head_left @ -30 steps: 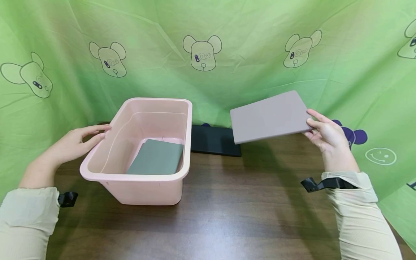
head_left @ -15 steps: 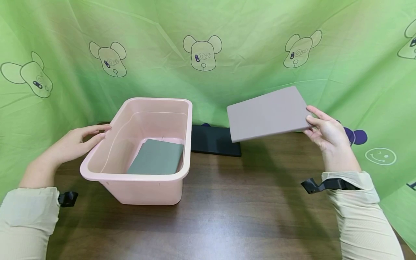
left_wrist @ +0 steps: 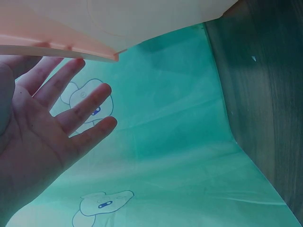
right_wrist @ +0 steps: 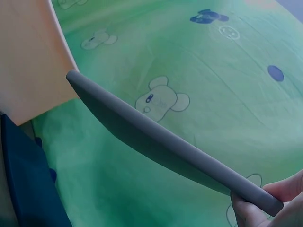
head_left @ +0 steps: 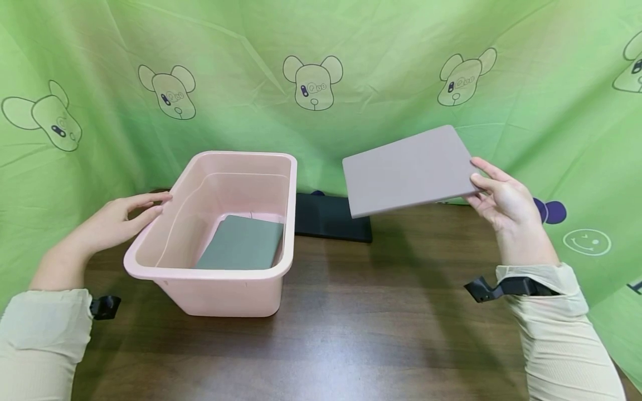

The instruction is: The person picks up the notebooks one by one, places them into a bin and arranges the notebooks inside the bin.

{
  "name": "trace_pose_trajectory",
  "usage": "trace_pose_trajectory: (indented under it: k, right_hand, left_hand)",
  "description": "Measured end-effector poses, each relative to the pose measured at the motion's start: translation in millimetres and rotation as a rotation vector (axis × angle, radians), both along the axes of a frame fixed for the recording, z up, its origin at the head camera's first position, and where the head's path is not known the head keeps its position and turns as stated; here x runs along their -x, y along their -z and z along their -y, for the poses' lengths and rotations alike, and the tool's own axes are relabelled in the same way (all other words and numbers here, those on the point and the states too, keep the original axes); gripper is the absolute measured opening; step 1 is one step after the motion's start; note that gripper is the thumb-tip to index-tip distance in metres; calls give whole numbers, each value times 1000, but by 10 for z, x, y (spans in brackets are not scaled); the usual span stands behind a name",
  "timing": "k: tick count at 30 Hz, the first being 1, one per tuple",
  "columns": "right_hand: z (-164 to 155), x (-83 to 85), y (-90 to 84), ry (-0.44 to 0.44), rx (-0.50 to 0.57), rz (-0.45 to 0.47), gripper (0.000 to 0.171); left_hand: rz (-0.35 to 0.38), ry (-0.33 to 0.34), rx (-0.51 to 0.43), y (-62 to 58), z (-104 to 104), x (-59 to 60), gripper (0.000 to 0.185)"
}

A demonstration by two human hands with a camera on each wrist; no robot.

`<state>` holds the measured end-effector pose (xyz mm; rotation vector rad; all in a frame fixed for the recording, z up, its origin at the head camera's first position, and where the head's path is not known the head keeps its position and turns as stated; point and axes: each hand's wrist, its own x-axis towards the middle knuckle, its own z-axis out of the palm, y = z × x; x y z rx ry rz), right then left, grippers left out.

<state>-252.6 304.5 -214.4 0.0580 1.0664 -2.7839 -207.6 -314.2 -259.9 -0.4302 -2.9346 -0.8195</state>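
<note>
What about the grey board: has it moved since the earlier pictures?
Yes. In the head view, the grey board has shifted left and up in the picture, closer to the unmoved pink bin.

Curtained recording corner, by my eye: green cartoon-print cloth (head_left: 381,111) behind and either side of pink bin (head_left: 230,298); wood-grain table (head_left: 326,345) beneath it; one black wrist-worn camera (head_left: 105,307) on each side of it.

We find a dark brown table (head_left: 351,328), wood-grained, with reflected light toward its near side; on its left half we note a pink bin (head_left: 220,295) standing upright; beside it, toward the back, we record a black slab (head_left: 326,223) lying flat, partly hidden by the bin; we log one small pale speck (left_wrist: 253,58), nature unclear.
</note>
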Motion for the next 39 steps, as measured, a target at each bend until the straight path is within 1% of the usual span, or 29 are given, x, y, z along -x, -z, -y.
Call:
trace_pose_trajectory:
  k: [14,26,39]
  right_hand:
    - [110,-40,-89,14,9,-18,32]
    - [185,-72,-142,24,0,-36,33]
    - [241,-75,-177,4,10,-57,36]
  left_hand:
    - [3,-1,-2,-6,-11,-15,42]
    - [-14,4,4,-9,-10,-9,42]
    - [-1,7,-5,-8,-3,-5,42]
